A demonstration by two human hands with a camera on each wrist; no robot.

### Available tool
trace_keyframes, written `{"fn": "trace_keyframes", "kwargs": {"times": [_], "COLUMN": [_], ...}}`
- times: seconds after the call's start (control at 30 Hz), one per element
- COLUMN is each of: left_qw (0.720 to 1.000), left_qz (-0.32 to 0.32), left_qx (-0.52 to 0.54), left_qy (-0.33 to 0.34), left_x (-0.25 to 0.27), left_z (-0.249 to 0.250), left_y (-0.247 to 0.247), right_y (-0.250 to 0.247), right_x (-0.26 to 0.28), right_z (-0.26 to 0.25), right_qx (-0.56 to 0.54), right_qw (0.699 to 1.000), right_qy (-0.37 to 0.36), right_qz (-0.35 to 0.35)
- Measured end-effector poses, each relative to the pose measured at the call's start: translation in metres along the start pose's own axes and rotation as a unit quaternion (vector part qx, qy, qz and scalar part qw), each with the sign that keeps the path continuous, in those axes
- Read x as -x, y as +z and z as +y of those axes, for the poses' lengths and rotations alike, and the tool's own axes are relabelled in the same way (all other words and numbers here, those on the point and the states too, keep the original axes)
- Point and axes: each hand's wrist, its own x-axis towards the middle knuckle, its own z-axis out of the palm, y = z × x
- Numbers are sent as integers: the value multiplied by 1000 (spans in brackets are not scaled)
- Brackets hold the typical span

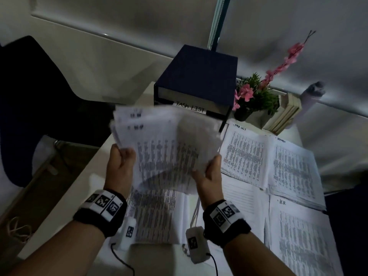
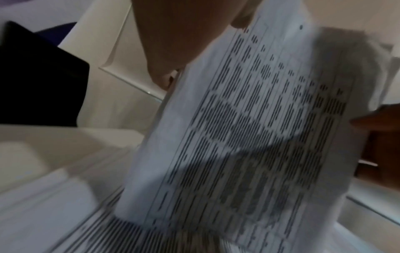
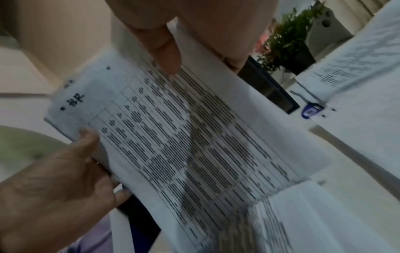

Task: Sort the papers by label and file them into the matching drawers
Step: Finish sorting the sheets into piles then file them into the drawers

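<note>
Both hands hold a sheaf of printed papers [image 1: 165, 148] up above the desk. My left hand [image 1: 121, 156] grips its left edge, and my right hand [image 1: 211, 168] pinches the right edge with the thumb on top. The top sheet [image 3: 184, 137] is marked "HR" in its corner in the right wrist view. In the left wrist view the same sheaf [image 2: 259, 128] fills the frame, blurred. A dark drawer box [image 1: 199, 80] with a "TASK LIST" label [image 1: 190, 108] stands behind the sheaf.
Sorted piles lie on the white desk [image 1: 79, 186]: a "TASK LIST" pile [image 1: 243, 154], another labelled pile [image 1: 292, 168], an "HR" pile [image 1: 298, 236], a pile under my hands [image 1: 155, 214]. A potted plant [image 1: 253, 96], books [image 1: 284, 114] and a dark chair [image 1: 39, 92] surround them.
</note>
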Motion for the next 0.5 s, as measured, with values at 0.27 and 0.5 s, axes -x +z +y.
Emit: {"fn": "trace_keyframes", "kwargs": {"times": [0.27, 0.5], "left_qw": [994, 996], "left_qz": [-24, 23], "left_qx": [-80, -77], "left_qy": [-71, -40], "left_x": [20, 9], "left_z": [-30, 4], "left_y": [8, 48], "right_y": [-8, -60], "right_x": [8, 7], "right_z": [36, 20], "right_qx": [165, 134], "right_qw": [985, 986], "right_qy": [46, 75], "right_qz": [12, 59]}}
